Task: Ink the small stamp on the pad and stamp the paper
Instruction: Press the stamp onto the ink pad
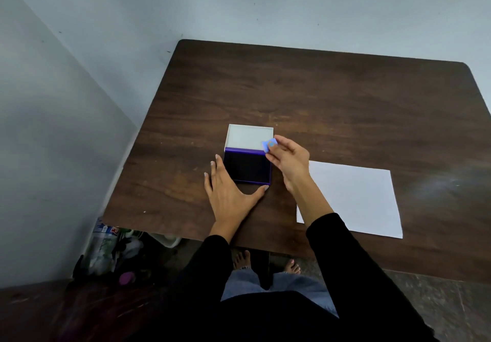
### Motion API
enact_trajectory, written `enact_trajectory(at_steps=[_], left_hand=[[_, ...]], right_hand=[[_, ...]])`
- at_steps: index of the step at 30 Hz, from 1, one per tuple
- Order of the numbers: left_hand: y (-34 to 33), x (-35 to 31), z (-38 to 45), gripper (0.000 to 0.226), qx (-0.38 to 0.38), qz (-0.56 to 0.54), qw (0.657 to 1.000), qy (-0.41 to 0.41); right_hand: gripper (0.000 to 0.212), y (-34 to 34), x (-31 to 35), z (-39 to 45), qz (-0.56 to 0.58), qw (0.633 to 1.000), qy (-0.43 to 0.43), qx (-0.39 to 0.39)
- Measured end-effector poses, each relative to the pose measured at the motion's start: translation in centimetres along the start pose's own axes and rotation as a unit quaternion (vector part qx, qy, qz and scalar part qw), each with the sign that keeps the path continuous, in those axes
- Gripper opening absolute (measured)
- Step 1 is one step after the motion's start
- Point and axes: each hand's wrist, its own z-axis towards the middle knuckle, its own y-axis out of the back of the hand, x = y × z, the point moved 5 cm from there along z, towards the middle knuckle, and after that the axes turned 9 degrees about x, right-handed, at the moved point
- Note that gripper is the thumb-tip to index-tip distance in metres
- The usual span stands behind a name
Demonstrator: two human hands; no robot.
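Blue small stamp (270, 145) is pinched in the right hand (289, 162) fingertips, raised over the ink pad (247, 167) at its far right corner by the open white lid (248, 137). Left hand (228, 190) lies flat, fingers spread, bracing the pad's near left edge. Paper (356, 198) lies right of the pad, bare dark wood table (318, 97) beyond

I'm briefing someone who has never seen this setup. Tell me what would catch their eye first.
The open purple ink pad sits near the middle of the dark wooden table, its white lid flipped up behind it. The right hand pinches a small light-blue stamp above the pad's far right corner, while the left hand rests flat against the pad's near left side. A blank white sheet of paper lies to the right.
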Motion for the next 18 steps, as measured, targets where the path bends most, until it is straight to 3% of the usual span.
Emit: enact_trajectory(at_steps=[4, 7, 10, 15, 18], left_hand=[[-0.2, 0.0, 0.0, 0.135, -0.004, 0.017, 1.0, 0.015], [-0.3, 0.2, 0.1, 0.138, 0.001, 0.031, 0.999, 0.03], [-0.5, 0.1, 0.3, 0.123, 0.012, 0.038, 0.999, 0.028], [-0.5, 0.2, 0.3, 0.106, -0.004, 0.036, 0.999, 0.022], [-0.6, 0.3, 0.4, 0.103, -0.006, 0.038, 0.999, 0.021]], right_hand=[[0.029, -1.2, -0.1, -0.2, -0.256, 0.958, 0.126, -0.023], [0.026, -2.9, -0.6, -1.0, -0.341, 0.92, 0.192, -0.011], [0.026, -4.4, -1.5, -1.5, -0.434, 0.87, 0.233, 0.025], [0.026, -4.9, -2.6, -1.7, -0.506, 0.824, 0.253, 0.019], [0.025, -4.8, -2.7, -1.9, -0.504, 0.826, 0.253, 0.01]])
